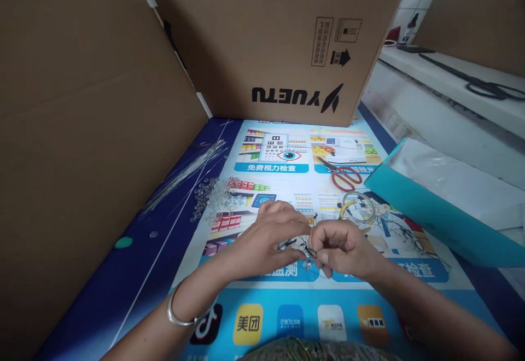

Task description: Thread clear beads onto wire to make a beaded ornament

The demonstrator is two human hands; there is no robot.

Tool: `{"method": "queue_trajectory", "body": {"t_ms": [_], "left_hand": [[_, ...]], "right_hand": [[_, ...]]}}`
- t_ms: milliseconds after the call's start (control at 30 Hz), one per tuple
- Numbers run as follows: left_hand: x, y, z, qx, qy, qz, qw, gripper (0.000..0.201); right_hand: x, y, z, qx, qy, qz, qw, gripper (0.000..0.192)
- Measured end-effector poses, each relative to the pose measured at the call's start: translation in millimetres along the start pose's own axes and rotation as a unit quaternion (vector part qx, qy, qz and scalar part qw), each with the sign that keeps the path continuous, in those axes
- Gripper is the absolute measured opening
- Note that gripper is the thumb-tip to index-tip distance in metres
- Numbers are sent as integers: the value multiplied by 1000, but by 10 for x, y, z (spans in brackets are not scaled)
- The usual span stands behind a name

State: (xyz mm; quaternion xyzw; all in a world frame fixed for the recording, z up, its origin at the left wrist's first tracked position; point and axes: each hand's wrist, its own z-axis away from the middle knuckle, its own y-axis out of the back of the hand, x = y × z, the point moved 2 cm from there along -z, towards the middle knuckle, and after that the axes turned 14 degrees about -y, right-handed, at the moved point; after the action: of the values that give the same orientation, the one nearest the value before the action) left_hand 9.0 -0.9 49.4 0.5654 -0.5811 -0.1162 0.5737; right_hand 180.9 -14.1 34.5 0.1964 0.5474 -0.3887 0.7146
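Note:
Over the printed mat, my left hand [276, 238] and my right hand [342, 247] meet at the fingertips. Between them is a small piece of thin dark strands with clear beads [307, 264]; fingers cover much of it, so its exact form is hidden. The right hand is closed in a pinch on it. The left hand's thumb and fingers curve around its other side and grip it. A pile of clear beads [217, 197] lies beyond the left hand. Past the right hand are a coil of clear line [365, 208] and scissors [346, 179] with red handles.
Thin straight clear strands [188, 172] lie at the left beside a cardboard panel [82, 104]. Another large carton [279, 38] stands at the back. An open teal box [435, 202] sits to the right, near tangled dark strands [410, 240]. A green disc [123, 242] lies at left.

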Motion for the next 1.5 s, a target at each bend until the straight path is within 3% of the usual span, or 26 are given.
{"method": "queue_trajectory", "body": {"t_ms": [233, 467, 600, 733, 1067, 1300, 1500], "left_hand": [[-79, -61, 23, 21, 5, 55, 998, 31], [-105, -68, 55, 74, 24, 54, 996, 23], [-94, -99, 58, 60, 19, 39, 997, 18], [-81, -127, 41, 33, 24, 21, 999, 14], [-52, -141, 28, 36, 63, 31, 997, 9], [-38, -169, 24, 35, 57, 61, 996, 10], [-45, -167, 26, 29, 77, 17, 996, 7]], "right_hand": [[-21, 63, -16, 45, 1, 21, 999, 6], [-102, 154, -2, 82, 8, 120, 989, 5], [-104, 135, -10, 120, 18, 179, 976, 7], [-98, 114, -22, 152, 12, 175, 973, 7], [-78, 62, -78, 188, -17, 99, 977, 9], [75, 55, -149, 110, -41, -59, 991, 8], [52, 85, -139, 72, -74, -216, 971, 11]]}}
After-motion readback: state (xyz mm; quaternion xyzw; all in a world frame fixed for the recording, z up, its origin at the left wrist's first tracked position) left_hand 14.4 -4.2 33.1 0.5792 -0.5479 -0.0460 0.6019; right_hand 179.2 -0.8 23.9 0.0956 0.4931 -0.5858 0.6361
